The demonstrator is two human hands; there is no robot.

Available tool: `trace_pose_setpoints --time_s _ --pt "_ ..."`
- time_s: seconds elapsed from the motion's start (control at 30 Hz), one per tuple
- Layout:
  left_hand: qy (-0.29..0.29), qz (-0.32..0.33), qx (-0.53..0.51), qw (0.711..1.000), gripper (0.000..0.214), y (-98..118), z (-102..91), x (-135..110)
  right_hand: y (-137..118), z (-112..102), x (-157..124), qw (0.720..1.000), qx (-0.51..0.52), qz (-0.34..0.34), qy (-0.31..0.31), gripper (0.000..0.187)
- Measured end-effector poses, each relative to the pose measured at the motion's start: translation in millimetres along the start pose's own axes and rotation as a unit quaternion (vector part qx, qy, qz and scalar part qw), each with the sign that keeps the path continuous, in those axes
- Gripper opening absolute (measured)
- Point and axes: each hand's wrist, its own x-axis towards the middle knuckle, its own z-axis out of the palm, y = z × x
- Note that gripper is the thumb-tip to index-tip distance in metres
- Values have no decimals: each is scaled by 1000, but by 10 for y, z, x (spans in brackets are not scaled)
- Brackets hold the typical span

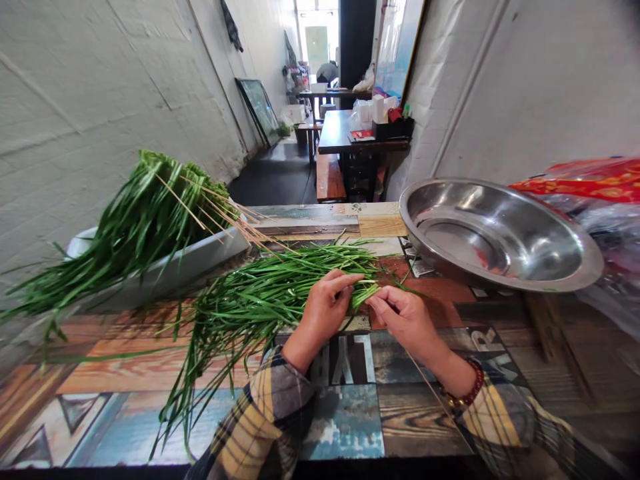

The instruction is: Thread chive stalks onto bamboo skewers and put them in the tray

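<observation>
A loose bundle of green chives (pixel 260 300) lies across the patterned table (pixel 350 407). My left hand (pixel 327 307) is closed around the cut ends of a few chive stalks. My right hand (pixel 403 317) pinches the same stalk ends (pixel 367 293) from the right, and a thin bamboo skewer (pixel 435 393) runs down from it along the wrist. A second heap of chives (pixel 135 220) rests in a white tray (pixel 170 270) at the left, with several skewers sticking out of it.
A large steel basin (pixel 500 233) sits at the right on the table's far edge. Plastic bags (pixel 600 213) lie beyond it. A white wall runs along the left. Benches, tables and a person's bent back show far down the room.
</observation>
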Motion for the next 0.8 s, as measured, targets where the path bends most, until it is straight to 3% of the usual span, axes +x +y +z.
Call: trace_pose_setpoints --time_s 0.17,0.57,0.8 --pt "-27 -24 -54 998 25 79 -41 16 44 -2 12 999 29 11 9 29" --pt "23 -85 -76 993 13 84 -38 15 48 -4 6 1000 6 10 -9 25" --pt "26 -79 -76 994 14 105 -37 16 33 -5 4 1000 5 11 -6 26"
